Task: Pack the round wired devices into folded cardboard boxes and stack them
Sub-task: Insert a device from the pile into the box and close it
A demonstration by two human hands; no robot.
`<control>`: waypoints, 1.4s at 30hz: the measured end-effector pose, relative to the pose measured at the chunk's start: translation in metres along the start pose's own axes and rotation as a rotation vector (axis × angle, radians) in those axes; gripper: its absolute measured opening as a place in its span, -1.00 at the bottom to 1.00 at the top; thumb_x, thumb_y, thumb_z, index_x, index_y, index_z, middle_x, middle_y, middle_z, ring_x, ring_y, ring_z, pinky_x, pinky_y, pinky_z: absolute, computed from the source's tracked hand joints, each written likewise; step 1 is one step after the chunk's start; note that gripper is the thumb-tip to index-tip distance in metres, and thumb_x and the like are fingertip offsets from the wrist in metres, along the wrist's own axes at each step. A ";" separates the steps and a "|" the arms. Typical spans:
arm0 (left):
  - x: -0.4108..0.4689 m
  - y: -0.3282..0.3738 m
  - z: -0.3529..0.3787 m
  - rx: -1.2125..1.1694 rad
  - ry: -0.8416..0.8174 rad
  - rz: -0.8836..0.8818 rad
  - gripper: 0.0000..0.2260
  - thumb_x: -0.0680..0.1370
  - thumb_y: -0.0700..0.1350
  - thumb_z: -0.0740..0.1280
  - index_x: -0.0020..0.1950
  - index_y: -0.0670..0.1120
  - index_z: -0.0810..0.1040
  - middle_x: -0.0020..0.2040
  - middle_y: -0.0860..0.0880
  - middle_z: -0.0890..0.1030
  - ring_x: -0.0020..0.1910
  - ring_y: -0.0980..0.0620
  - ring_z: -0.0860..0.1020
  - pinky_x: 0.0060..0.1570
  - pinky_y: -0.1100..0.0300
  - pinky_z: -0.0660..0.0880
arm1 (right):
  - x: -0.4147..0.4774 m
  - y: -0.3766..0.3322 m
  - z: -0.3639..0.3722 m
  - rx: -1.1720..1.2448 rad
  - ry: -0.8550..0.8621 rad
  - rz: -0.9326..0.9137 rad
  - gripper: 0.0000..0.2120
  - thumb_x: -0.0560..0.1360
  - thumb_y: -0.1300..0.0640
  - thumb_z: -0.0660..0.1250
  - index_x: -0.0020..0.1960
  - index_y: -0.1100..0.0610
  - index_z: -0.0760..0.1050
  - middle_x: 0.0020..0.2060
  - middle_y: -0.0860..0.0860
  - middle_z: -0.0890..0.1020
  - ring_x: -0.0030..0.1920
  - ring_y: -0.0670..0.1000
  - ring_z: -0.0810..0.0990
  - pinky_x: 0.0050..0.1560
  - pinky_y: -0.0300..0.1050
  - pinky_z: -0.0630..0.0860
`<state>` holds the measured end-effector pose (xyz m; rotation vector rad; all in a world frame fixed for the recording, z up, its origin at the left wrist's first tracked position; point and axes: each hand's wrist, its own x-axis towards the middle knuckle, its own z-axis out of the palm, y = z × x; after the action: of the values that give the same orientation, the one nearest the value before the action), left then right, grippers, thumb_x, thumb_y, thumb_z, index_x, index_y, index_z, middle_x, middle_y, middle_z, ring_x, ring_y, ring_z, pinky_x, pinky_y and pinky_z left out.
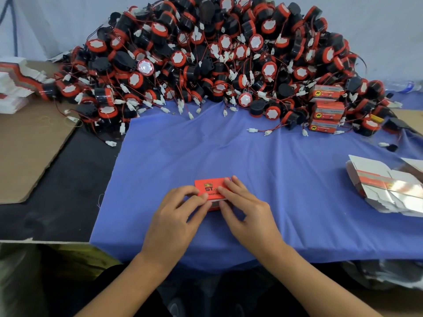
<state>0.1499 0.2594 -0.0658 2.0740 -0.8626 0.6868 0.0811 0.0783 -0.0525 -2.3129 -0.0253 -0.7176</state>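
A small red cardboard box (pixel 209 187) with "ST" printed on top lies on the blue cloth (pixel 251 161) near the front edge. My left hand (pixel 176 216) grips its left end with curled fingers. My right hand (pixel 245 209) holds its right end, fingers over the top and thumb at the near side. A big heap of round black-and-red wired devices (pixel 206 60) with white plugs fills the back of the table. Three packed red boxes (pixel 326 109) are stacked at the heap's right side. Whether a device is inside the held box is hidden.
A pile of flat unfolded box blanks (pixel 386 188) lies at the right edge. More flat blanks (pixel 16 85) sit at the far left. A brown cardboard sheet (pixel 29 147) covers the left of the dark table. Loose white plugs (pixel 258 131) trail onto the cloth.
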 end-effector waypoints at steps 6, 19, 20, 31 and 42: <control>-0.001 -0.002 0.003 0.108 -0.039 0.083 -0.90 0.66 -0.02 0.34 0.05 -0.01 0.61 0.19 0.03 0.54 0.15 -0.03 0.50 0.05 0.22 0.48 | -0.005 -0.002 0.004 -0.225 0.024 -0.152 -0.66 0.56 0.32 0.42 0.33 0.25 0.61 0.36 0.10 0.60 0.45 0.09 0.49 0.38 -0.07 0.51; 0.006 0.000 -0.001 -0.201 -0.129 -0.162 -0.86 0.63 0.04 0.37 0.08 0.01 0.65 0.20 0.15 0.48 0.19 0.19 0.55 0.21 0.30 0.48 | -0.020 -0.006 -0.003 -0.132 -0.142 0.025 -0.30 0.62 0.13 0.32 0.67 0.07 0.09 0.64 -0.06 0.18 0.55 -0.10 0.30 0.46 -0.28 0.29; 0.008 0.000 -0.002 -0.251 -0.133 -0.200 -0.85 0.61 0.05 0.40 0.14 0.05 0.63 0.19 0.19 0.47 0.20 0.21 0.56 0.18 0.34 0.49 | -0.019 -0.006 -0.004 -0.067 -0.099 0.122 -0.31 0.61 0.12 0.35 0.66 0.03 0.13 0.58 -0.13 0.31 0.48 -0.14 0.40 0.42 -0.28 0.37; 0.030 0.024 0.015 -0.610 -0.230 -0.555 -0.76 0.57 -0.19 0.46 0.15 0.10 0.58 0.08 0.24 0.68 0.10 0.26 0.64 0.02 0.38 0.56 | -0.003 -0.006 -0.015 0.239 0.184 0.425 -0.57 0.54 0.34 0.35 0.32 -0.02 0.58 0.13 -0.18 0.69 0.14 -0.16 0.66 0.19 -0.17 0.58; 0.131 0.093 0.125 -0.613 -0.400 -0.419 -0.42 0.60 -0.34 0.36 0.59 -0.12 0.26 0.34 -0.07 0.42 0.22 0.35 0.43 0.12 0.58 0.34 | 0.077 0.045 -0.091 0.376 0.471 0.691 -0.53 0.47 0.39 0.27 0.29 0.00 0.49 0.12 -0.22 0.63 0.16 -0.31 0.56 0.21 -0.15 0.49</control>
<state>0.1833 0.0690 -0.0020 1.7497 -0.6972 -0.2130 0.1116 -0.0273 0.0127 -1.5888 0.7481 -0.7798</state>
